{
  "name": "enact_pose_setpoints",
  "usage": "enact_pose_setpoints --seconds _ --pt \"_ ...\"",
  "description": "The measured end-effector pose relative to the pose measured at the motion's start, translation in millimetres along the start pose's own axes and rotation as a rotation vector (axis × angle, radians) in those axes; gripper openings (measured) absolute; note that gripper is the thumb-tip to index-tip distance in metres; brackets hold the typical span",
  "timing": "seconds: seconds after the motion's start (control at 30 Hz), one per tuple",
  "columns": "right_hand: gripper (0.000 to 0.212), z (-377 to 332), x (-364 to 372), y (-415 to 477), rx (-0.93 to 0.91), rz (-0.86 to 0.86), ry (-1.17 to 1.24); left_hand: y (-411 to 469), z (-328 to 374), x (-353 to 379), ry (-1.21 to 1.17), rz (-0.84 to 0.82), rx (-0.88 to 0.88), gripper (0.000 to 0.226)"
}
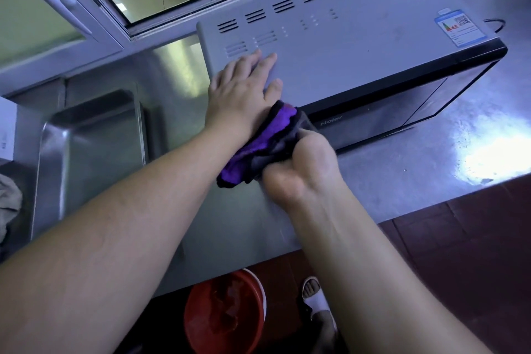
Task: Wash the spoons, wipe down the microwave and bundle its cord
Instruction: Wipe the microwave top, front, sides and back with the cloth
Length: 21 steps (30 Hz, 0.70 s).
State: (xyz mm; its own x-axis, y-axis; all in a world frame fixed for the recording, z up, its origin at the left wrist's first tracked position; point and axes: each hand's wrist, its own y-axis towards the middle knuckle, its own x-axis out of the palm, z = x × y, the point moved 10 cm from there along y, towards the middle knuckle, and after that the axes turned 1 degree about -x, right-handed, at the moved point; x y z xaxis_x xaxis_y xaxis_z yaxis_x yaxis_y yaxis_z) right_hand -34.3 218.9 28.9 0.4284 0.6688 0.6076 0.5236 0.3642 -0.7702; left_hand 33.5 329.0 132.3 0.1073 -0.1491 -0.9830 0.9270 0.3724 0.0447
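Observation:
A grey microwave (359, 46) with a black front stands on the steel counter (402, 169), its vented top facing me. My left hand (241, 89) lies flat on the top's near left corner, fingers spread. My right hand (304, 164) grips a purple and grey cloth (258, 149) and presses it against the left end of the black front, beside the brand lettering. A stretch of black cord (495, 23) shows behind the microwave at the far right. No spoons are in view.
A steel sink (86, 146) lies left of the microwave. A window frame (161, 17) runs behind it. Below the counter's front edge a red basin (224, 316) sits on the dark floor beside a sandalled foot (314, 296). A crumpled grey cloth (8, 204) lies at the left edge.

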Motion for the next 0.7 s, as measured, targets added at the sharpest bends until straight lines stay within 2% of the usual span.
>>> enact_pose_setpoints --seconds 0.13,0.2,0.33,0.47,0.57,0.7 --pt "0.052 5 -10 -16 -0.201 0.147 -0.264 3 -3 4 0.003 -0.065 -0.019 0.057" --pt "0.056 10 -6 -27 -0.326 0.157 -0.422 4 -3 5 0.007 -0.088 -0.019 0.057" --pt "0.048 28 -7 -17 -0.469 0.164 -0.502 4 -3 4 0.002 -0.121 -0.008 0.058" --pt "0.069 40 -6 -18 -0.681 0.195 -0.717 3 -2 6 0.011 -0.134 -0.020 0.058" --pt "0.070 55 -12 -2 -0.635 0.185 -0.700 1 0 5 0.041 -0.099 -0.014 0.057" --pt "0.061 79 -32 28 -0.367 0.251 -0.627 -1 1 6 0.048 -0.065 -0.006 0.057"
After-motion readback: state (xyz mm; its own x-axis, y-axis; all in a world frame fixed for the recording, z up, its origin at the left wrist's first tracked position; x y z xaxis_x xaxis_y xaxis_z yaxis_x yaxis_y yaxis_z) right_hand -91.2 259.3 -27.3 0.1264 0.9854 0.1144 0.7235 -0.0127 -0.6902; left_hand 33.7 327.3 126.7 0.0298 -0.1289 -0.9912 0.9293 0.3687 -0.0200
